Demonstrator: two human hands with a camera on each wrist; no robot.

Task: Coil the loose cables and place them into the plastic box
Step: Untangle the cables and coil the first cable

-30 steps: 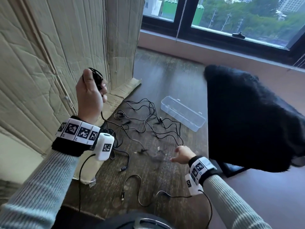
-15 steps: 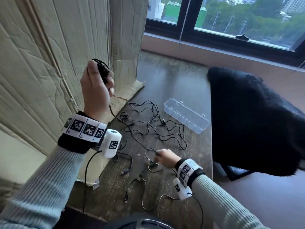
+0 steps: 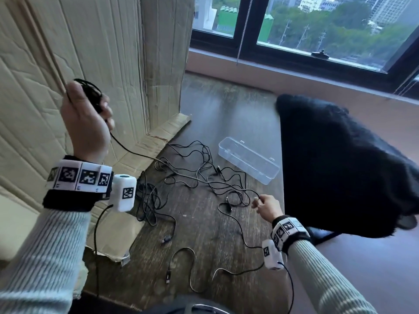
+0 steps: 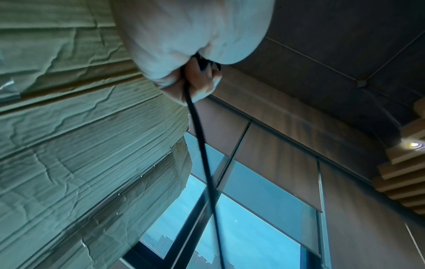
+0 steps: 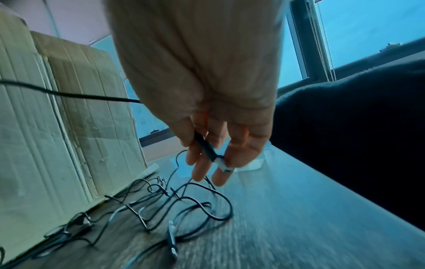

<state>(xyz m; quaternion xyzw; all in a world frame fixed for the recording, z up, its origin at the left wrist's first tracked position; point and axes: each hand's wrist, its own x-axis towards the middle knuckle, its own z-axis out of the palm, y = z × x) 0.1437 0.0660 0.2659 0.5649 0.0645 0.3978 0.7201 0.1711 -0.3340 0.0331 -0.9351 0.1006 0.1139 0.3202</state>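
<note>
Half-wound cable, with its tail running through a tangle

At the counter's left edge the left hand (image 3: 87, 123) is raised, fingers curled tight round a small coil (image 3: 89, 90) of black cable whose tail drops to the loose cables (image 3: 192, 175) snarled mid-counter. Winding on could drag that knot along, or tighten it, since the strands cross one another. Beyond the tangle, toward the far right edge, the plastic box (image 3: 248, 163) lies open and light enough, I'd guess, to be swept aside by a snagged cable. Nearer, by the right edge, the right hand (image 3: 267, 206) pinches a cable's plug end (image 5: 208, 150) between thumb and fingers; a sharp pull might slip it free.
</note>
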